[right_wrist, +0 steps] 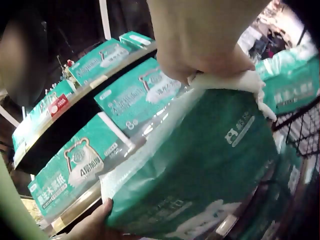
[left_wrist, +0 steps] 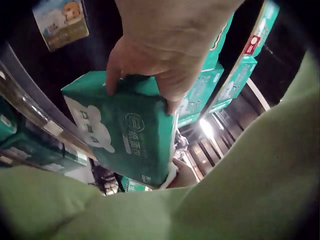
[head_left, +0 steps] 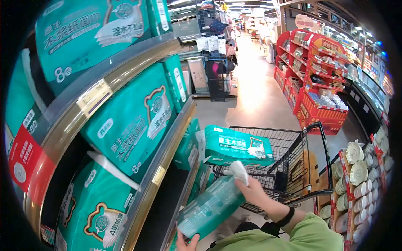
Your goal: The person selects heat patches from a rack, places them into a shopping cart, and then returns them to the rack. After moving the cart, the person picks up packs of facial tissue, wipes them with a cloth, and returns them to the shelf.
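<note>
Both hands hold a green multi-pack of paper tissues tilted in front of the body, beside the shelf. My right hand grips the bunched white wrapping at its upper end; in the right wrist view the fingers curl over that white edge. At the lower end, my left hand grips the pack, with fingers and thumb spread over its edge in the left wrist view. Another green tissue pack lies on the black wire shopping cart, just beyond the held one.
Shelves at the left carry several more green tissue packs, with price labels along the shelf edge. A red display stand stands ahead on the right. Stacked bowls and plates fill a rack at the right. An aisle runs ahead.
</note>
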Demonstrator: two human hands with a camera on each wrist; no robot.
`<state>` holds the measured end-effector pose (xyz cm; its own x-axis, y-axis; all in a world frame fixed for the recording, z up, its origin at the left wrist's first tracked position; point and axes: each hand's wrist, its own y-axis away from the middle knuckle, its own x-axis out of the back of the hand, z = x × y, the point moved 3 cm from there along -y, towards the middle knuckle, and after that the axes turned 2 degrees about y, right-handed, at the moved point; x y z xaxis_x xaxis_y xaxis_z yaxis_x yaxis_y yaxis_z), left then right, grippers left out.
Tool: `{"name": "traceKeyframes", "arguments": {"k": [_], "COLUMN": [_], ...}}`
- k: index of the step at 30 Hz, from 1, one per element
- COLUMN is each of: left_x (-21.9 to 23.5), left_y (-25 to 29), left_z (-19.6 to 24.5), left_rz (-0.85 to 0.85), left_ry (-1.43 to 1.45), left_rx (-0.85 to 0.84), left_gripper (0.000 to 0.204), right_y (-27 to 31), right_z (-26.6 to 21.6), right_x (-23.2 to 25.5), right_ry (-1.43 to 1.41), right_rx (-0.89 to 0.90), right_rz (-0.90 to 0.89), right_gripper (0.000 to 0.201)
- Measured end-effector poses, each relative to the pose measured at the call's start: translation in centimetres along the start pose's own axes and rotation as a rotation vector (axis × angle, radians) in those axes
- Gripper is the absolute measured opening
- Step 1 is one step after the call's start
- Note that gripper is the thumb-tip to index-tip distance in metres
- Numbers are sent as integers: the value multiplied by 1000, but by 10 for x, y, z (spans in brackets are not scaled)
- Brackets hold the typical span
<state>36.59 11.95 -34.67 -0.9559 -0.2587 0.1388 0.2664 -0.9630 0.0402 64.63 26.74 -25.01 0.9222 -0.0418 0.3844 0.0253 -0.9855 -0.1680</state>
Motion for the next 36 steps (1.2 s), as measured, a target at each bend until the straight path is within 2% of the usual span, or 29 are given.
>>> {"name": "traceKeyframes", "arguments": {"k": [2, 4, 6, 7, 9, 11, 13, 14, 16, 18, 19, 20, 21, 22, 23, 24, 26, 28, 29, 30, 32, 33, 34, 36], "left_x": [-25, -48, -73, -87, -118, -149, -167, -171, -176, -176, -178, -180, -184, -187, -188, -191, -191, -187, -184, -180, -178, -177, -177, -175], "left_y": [-17, -40, -64, -74, -96, -113, -125, -130, -140, -145, -145, -151, -164, -170, -171, -171, -167, -152, -152, -156, -162, -150, -151, -156], "left_z": [23, 45, 78, 82, 87, 93, 88, 84, 82, 79, 90, 80, 65, 61, 56, 55, 61, 75, 73, 68, 52, 70, 68, 60], "left_rz": [-134, -174, -376, -389, -318, -366, -410, -408, -411, -389, -423, -422, -423, -423, -422, -465, -503, -688, -696, -693, -819, -815, -813, -792], "left_ry": [24, 21, -152, -153, -105, -64, -24, -45, -70, -138, -108, -111, -115, -118, -119, -35, 49, 146, 42, 39, -275, 10, 8, -69], "left_rx": [-30, -38, -77, -75, -260, -217, -181, -189, -195, -66, -20, -17, -148, -279, -279, -265, -256, -214, -192, -185, -242, -28, -26, -122], "left_gripper": [63, 64, 89, 89, 91, 89, 87, 86, 84, 82, 81, 81, 81, 82, 82, 88, 94, 110, 118, 118, 104, 88, 88, 84], "right_y": [-1, -3, -9, -12, -21, -31, -43, -44, -49, -52, -55, -57, -58, -59, -60, -61, -62, -61, -59, -56, -45, -36, -31, -18], "right_z": [-16, -36, -31, -24, -10, 15, 54, 59, 58, 58, 49, 40, 34, 26, 19, 14, 7, 1, -2, -5, -16, -28, -23, -20], "right_x": [38, 71, 100, 112, 130, 139, 144, 147, 145, 135, 126, 115, 106, 95, 83, 73, 49, 33, 23, 15, -8, -14, -19, -35], "right_ry": [102, 164, 267, 307, 355, 378, 520, 519, 588, 610, 864, 1113, 1111, 1041, 969, 967, 937, 926, 917, 911, 932, 943, 940, 693], "right_rx": [5, 86, 25, -23, -30, -35, -199, -203, -155, -125, 48, 230, 229, 252, 274, 276, 334, 379, 418, 416, 576, 623, 623, 859], "right_rz": [88, 216, 305, 327, 401, 426, 340, 348, 325, 336, 415, 489, 487, 366, 247, 247, 105, 74, 41, 35, -120, -166, -168, -350], "right_gripper": [30, 28, 28, 28, 29, 30, 35, 35, 37, 40, 41, 42, 42, 42, 43, 43, 46, 48, 51, 51, 57, 61, 61, 63]}}
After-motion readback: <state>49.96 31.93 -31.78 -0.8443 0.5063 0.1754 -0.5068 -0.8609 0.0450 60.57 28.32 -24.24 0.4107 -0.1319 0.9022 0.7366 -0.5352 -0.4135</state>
